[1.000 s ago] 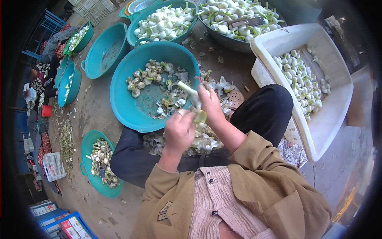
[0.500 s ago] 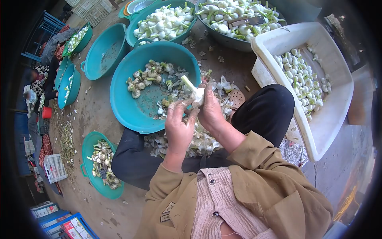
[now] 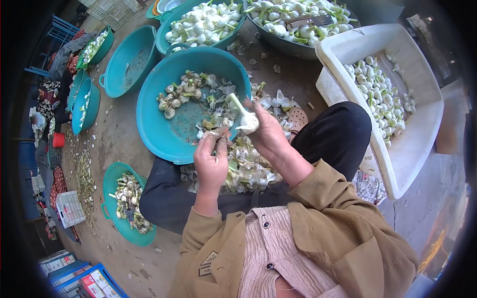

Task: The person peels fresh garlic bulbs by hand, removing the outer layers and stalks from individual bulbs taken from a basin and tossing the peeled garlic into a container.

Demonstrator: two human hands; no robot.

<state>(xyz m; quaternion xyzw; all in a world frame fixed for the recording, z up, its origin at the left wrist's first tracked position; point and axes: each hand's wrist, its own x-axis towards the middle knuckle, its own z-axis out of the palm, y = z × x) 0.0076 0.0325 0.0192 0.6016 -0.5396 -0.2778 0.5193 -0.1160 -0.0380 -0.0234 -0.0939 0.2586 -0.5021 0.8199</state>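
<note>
A white garlic bulb (image 3: pixel 248 122) with a short pale green stem sits in my right hand (image 3: pixel 271 133), whose fingers are closed round its side. My left hand (image 3: pixel 211 160) is just to the left and below, its thumb and fingers pinched on a thin brownish piece of garlic skin (image 3: pixel 218 132), apart from the bulb. Both hands are over the near right rim of a teal basin (image 3: pixel 149 128). Inside that basin lie unpeeled garlic bulbs (image 3: pixel 171 102) and loose skins. A heap of garlic skins (image 3: pixel 251 166) lies between my legs.
On the right stands a white plastic tub (image 3: pixel 422 124) with peeled bulbs. Two basins of white garlic (image 3: pixel 206 25) are at the back, with a knife (image 3: pixel 309 21) on one. A green basin (image 3: pixel 110 198) of unpeeled bulbs is at left. Another person (image 3: pixel 52 104) sits far left.
My left hand has come away from the bulb, down and left, with a piece of skin in its fingers. The bulb stays in my right hand, now more fully visible.
</note>
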